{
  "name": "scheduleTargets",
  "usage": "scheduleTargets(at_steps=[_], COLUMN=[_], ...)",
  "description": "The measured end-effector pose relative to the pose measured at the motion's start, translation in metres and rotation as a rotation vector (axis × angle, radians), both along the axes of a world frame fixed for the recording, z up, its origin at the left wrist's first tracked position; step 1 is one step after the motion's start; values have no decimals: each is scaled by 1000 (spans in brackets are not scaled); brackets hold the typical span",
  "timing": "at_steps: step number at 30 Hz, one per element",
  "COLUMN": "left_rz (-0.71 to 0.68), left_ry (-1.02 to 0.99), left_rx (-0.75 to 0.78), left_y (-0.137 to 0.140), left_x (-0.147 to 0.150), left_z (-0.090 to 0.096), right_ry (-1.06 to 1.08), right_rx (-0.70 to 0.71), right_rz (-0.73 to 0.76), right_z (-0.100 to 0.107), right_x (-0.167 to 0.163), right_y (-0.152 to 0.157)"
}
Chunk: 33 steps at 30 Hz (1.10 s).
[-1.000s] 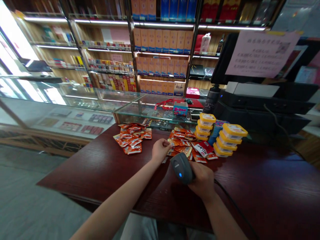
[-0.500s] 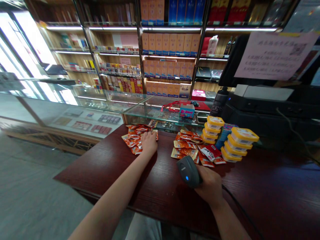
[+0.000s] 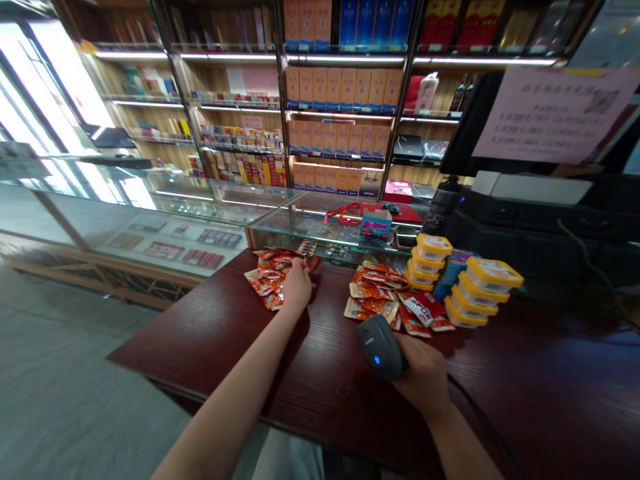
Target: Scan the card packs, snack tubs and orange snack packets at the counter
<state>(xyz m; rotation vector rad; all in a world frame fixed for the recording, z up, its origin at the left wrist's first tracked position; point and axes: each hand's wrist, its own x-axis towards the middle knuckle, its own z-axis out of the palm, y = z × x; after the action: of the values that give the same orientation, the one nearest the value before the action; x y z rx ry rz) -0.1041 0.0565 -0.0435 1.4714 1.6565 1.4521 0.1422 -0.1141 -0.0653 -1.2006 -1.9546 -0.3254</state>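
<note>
- Since a second ago, the left hand (image 3: 297, 285) has left the middle packets (image 3: 373, 299) and is now lying on the left pile (image 3: 267, 275) above frame centre; in the last half second it is hardly shifting.
- Head view: the left hand's fingers are bending down over the pile's right edge, touching packets; whether they are pinching one, I cannot tell.
- The right hand (image 3: 424, 377), right of centre, is wrapping tightly around the scanner (image 3: 380, 345), which is glowing blue just below the middle packets.
- Yellow tubs (image 3: 481, 289) are standing stacked right of those packets on the dark table (image 3: 550, 393).
- A glass counter (image 3: 210, 200) is running behind.
</note>
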Motion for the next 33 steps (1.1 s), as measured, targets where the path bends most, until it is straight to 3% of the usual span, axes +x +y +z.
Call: scheduleTargets(at_steps=[3, 5, 7, 12, 15, 17, 22, 27, 33], left_rz=[-137, -191, -212, -119, -28, -48, -253, -165, -90], left_ry=[-562, -743, -797, -627, -581, -602, -581, -515, -318], left_rx=[17, 99, 148, 153, 179, 181, 205, 217, 258], left_y=[1, 0, -2, -6, -5, -5, -9, -13, -14], left_x=[2, 3, 2, 0, 2, 4, 9, 11, 11], left_z=[-8, -15, -20, -29, -33, -35, -37, -40, -42], right_ry=[-1, 2, -5, -39, -6, 30, 296, 542, 582], right_rx=[-11, -19, -18, -35, -129, -229, -448, -512, -590], right_rz=[-5, -2, -3, 3, -15, -36, -41, 140, 105], right_z=[0, -1, -2, -7, -5, 1, 23, 41, 51], right_x=[-1, 0, 0, 0, -3, -7, -22, -39, -55], right_y=[-1, -1, 0, 1, 0, 1, 8, 17, 18])
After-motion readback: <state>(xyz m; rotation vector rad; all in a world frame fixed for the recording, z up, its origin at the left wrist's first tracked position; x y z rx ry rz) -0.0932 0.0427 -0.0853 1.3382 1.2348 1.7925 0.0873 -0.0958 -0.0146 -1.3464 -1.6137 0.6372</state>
